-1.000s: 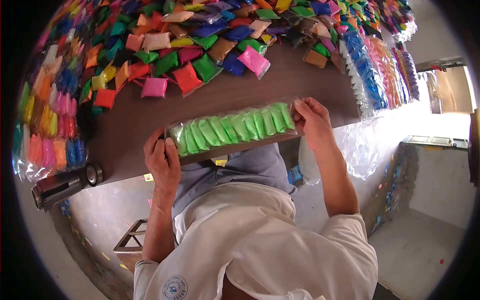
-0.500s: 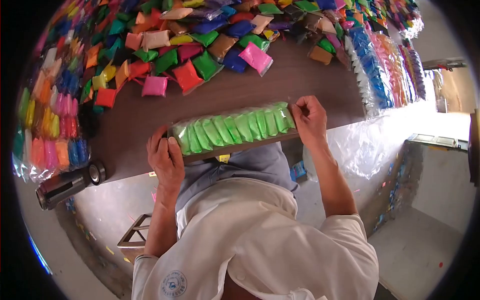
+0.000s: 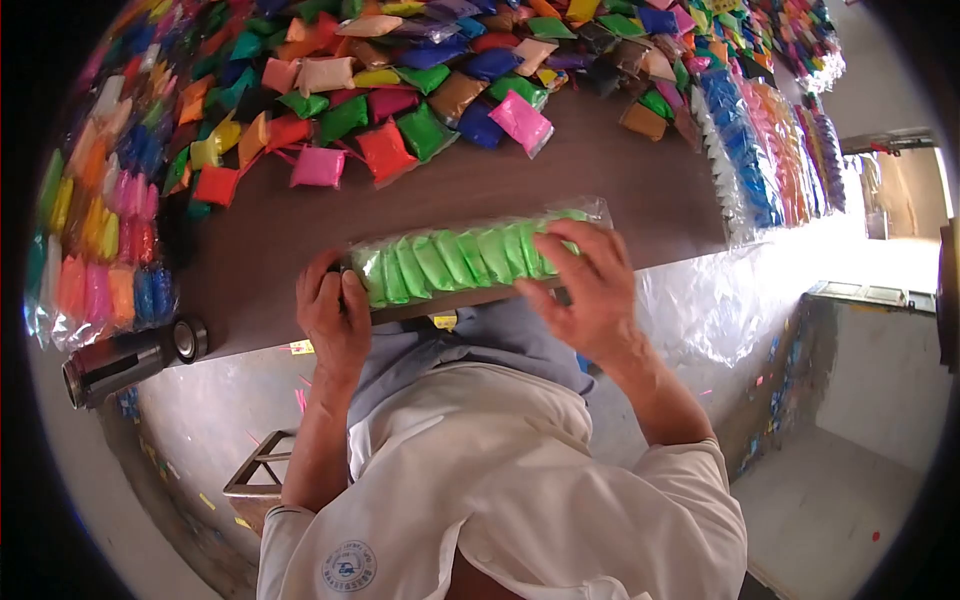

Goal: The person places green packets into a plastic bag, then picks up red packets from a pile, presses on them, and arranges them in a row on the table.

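A long clear bag of light green packets point(image 3: 455, 257) lies along the table's near edge, its packets side by side in a row. At the bag's left end, my left hand point(image 3: 335, 310) pinches the plastic between thumb and fingers. My right hand point(image 3: 590, 290) is over the right part of the bag, with thumb and fingers apart and fingertips on or just above the last packets. The bag's clear right end sticks out beyond those fingers.
Loose coloured packets point(image 3: 425, 130) are heaped across the back of the brown table point(image 3: 400, 205). Filled bags point(image 3: 750, 150) stand at the right, and more packets point(image 3: 97, 290) at the left. A dark bottle point(image 3: 125, 365) lies at the left edge.
My right hand has let go of the bag's right end and moved left over the packets, its fingers spreading. My left hand keeps its hold at the left end.
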The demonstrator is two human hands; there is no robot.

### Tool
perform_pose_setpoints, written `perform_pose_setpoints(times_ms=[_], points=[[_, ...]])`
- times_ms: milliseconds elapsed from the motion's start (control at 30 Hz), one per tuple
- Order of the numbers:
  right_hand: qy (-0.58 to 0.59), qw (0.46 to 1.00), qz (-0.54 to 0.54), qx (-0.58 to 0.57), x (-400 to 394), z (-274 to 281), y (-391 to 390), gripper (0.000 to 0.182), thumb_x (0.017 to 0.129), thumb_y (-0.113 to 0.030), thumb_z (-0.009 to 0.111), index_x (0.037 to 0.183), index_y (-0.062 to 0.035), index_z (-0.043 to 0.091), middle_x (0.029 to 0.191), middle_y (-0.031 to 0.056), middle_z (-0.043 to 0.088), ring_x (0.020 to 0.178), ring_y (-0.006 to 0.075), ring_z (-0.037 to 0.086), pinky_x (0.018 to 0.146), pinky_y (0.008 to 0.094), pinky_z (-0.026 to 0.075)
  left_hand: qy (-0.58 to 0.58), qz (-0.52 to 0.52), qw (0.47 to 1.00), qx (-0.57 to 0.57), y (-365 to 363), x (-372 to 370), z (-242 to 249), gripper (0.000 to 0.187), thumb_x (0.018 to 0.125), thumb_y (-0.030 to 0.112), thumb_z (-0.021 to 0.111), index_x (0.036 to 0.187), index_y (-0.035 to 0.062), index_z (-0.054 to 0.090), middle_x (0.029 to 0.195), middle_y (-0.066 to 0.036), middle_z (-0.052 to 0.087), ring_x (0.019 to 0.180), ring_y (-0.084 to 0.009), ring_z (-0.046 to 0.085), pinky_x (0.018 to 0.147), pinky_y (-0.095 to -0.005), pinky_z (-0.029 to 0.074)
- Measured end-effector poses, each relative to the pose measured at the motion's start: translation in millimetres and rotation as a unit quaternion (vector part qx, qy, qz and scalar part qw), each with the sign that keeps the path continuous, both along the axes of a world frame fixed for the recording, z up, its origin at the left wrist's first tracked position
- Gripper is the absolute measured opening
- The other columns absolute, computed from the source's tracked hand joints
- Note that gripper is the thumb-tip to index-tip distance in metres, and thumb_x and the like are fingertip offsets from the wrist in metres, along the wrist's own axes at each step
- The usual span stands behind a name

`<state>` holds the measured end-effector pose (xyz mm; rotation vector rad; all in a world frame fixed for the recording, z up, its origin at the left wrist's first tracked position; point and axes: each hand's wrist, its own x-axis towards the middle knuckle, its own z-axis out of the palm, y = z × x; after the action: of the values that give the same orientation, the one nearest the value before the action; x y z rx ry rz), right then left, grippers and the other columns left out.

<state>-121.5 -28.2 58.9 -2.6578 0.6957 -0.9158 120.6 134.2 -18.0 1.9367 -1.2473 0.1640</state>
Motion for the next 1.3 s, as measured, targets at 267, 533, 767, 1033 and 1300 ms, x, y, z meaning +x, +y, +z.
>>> perform_pose_setpoints(times_ms=[267,533,767,1033,1300], points=[[0.068,0.995,0.049,-0.045,12,-39,2,0.063,0.065,-0.028,0.086,0.12,-0.0061,0.065,0.121,0.0059,0.053,0.11,0.0276,0.054,0.09,0.042,0.047,0.082,0.004,0.997,0.01,4,-1,7,0.015,0.092,0.006,0.06,0.081,-0.004,0.059,0.111,-0.02,0.066,0.094,-0.0372,0.061,0.083,-0.0431,0.049],[0.112,0.991,0.062,-0.043,22,-7,16,0.074,0.066,-0.031,0.085,0.131,-0.007,0.058,0.121,0.0073,0.053,0.11,0.028,0.053,0.093,0.0439,0.045,0.275,0.015,0.959,-0.07,6,3,10,0.024,0.102,0.013,0.055,0.091,-0.006,0.063,0.105,-0.011,0.066,0.08,-0.0143,0.055,0.068,-0.0289,0.044],[0.105,0.988,0.084,-0.076,44,-26,18,0.074,0.064,-0.031,0.087,0.129,-0.0054,0.061,0.113,0.008,0.054,0.102,0.0262,0.053,0.088,0.0414,0.045,0.365,-0.003,0.923,-0.12,8,8,12,0.03,0.107,0.02,0.049,0.101,-0.0033,0.067,0.089,-0.002,0.059,0.074,-0.0063,0.045,0.066,-0.0233,0.038],[0.051,0.99,0.1,-0.087,44,-39,14,0.065,0.064,-0.026,0.086,0.121,-0.004,0.063,0.106,0.0058,0.055,0.096,0.0239,0.054,0.085,0.0393,0.046,0.387,0.009,0.908,-0.161,7,14,3,0.031,0.105,0.024,0.051,0.101,-0.0012,0.069,0.08,0.001,0.056,0.074,-0.0069,0.046,0.068,-0.0233,0.037],[0.033,0.992,0.071,-0.1,41,-33,16,0.049,0.071,-0.031,0.076,0.109,-0.0014,0.064,0.118,0.011,0.056,0.113,0.0291,0.054,0.099,0.045,0.045,0.339,0.04,0.935,-0.093,13,22,-11,0.031,0.103,0.025,0.051,0.099,-0.0008,0.069,0.08,0.0,0.055,0.075,-0.0104,0.048,0.07,-0.0262,0.04]])
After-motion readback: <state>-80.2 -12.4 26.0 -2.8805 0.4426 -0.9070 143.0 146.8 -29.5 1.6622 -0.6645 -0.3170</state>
